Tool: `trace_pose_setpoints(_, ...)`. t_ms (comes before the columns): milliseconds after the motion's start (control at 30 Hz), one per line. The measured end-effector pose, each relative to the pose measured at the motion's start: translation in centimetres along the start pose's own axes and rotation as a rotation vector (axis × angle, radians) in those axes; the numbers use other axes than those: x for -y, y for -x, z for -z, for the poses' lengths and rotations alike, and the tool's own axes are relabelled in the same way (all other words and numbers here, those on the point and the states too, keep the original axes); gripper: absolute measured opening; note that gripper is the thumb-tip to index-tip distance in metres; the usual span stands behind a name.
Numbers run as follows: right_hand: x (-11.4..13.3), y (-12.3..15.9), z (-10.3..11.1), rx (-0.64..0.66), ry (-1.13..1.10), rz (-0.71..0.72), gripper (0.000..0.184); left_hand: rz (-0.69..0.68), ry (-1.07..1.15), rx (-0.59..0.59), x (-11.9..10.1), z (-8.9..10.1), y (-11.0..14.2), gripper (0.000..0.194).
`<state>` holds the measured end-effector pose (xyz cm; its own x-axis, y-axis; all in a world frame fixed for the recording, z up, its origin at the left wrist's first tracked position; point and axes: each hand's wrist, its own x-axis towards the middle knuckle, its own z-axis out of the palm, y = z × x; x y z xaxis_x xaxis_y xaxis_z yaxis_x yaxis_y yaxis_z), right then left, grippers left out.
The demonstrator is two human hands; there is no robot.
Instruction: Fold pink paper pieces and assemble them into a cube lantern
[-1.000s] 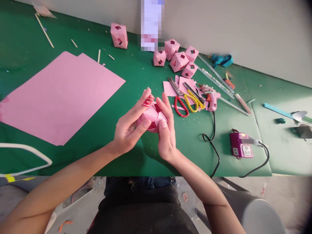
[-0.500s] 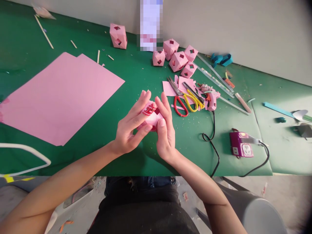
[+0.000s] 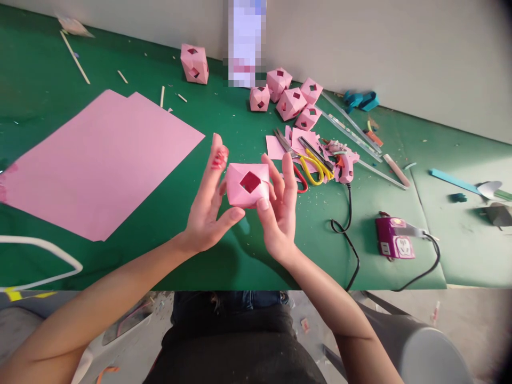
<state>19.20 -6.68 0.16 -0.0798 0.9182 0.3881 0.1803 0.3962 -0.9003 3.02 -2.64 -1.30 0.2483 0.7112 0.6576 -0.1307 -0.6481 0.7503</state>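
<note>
A small pink folded-paper cube (image 3: 236, 184) with a diamond-shaped hole is held up over the green table. My right hand (image 3: 280, 213) grips its right side, thumb at the lower right corner and fingers behind. On the cube's other side, my left hand (image 3: 208, 210) has its fingers spread. Its index finger points up and wears a red patterned bandage (image 3: 220, 158); its thumb is near the lower left corner. Another left finger is at the cube's left side, and I cannot tell whether it presses there.
Several finished pink paper cubes (image 3: 294, 104) are at the back, one apart (image 3: 194, 64). Right of my hands lie scissors (image 3: 314, 165), paper scraps and a pink glue gun (image 3: 346, 162), its cord trailing near a purple power socket (image 3: 396, 237). Large pink sheets (image 3: 104, 165) cover the left.
My hands have moved apart from cupping the cube. My left fingers have opened away from it, and the cube now shows a face with the hole toward me.
</note>
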Motion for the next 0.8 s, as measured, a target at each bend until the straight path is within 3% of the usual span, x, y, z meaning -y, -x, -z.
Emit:
trace_pose_setpoints(67,0.2,0.0,0.2,-0.001,0.046,0.046,0.083,0.148,0.159,0.005,-0.1,0.0,0.1,0.083)
trace_pose_setpoints(200,0.2,-0.2,0.7,0.089,0.071,0.133,0.072,0.377,0.288,0.014,-0.5,-0.2,0.2,0.060)
trace_pose_setpoints(367,0.2,-0.2,0.5,0.096,0.149,0.158,0.073,0.283,0.219,-0.045,-1.1,-0.6,0.2,0.048)
trace_pose_setpoints(533,0.5,0.0,-0.2,0.006,0.121,0.146,0.069,0.222,0.176,-0.044,-1.5,-1.3,0.5,0.046)
trace_pose_setpoints(667,0.8,-1.0,1.1,0.012,0.229,0.254,0.062,0.156,0.164,-0.054,-1.5,-0.8,0.0,0.049)
trace_pose_setpoints(800,0.8,-1.7,2.4,0.103,0.213,0.332,0.072,0.084,0.144,-0.015,-1.4,0.2,-0.8,0.049)
